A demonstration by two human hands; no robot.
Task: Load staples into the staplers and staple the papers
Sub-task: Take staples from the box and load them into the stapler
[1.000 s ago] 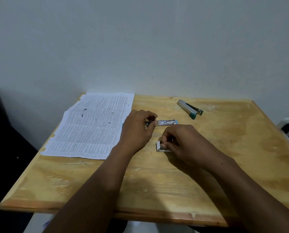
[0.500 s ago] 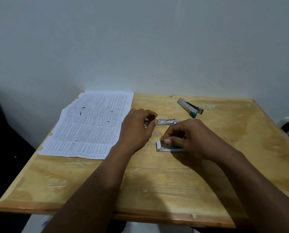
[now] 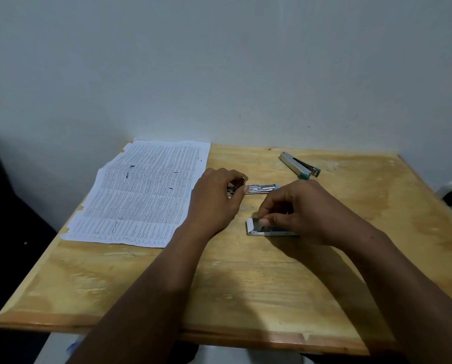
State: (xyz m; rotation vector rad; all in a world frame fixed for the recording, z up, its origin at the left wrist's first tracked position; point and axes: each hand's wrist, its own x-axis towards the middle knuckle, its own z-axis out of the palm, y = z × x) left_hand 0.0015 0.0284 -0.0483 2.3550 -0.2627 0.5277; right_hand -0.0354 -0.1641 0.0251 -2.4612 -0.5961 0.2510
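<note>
Your left hand (image 3: pixel 214 203) rests on the table (image 3: pixel 246 290) with its thumb and fingers pinched on the near end of an opened stapler (image 3: pixel 261 188); the silver metal channel of that stapler sticks out from your fingertips toward your right hand, lying flat on the wood. Your right hand (image 3: pixel 306 214) sits just beside it, a little nearer to you, curled over a small staple box (image 3: pixel 268 229). The thumb and forefinger meet at the box's open white flap, but you cannot tell from here whether they hold a strip of staples or only touch the cardboard. The box lies flat under that hand, its blue side showing along the near edge.

Just beyond your left hand, touching its outer side, a printed stack of papers (image 3: pixel 143 193) lies flat, reaching to the far table edge. Beyond your right hand, well apart from it, a second stapler (image 3: pixel 299 168) with a green tip lies closed near the wall (image 3: pixel 219 61).
</note>
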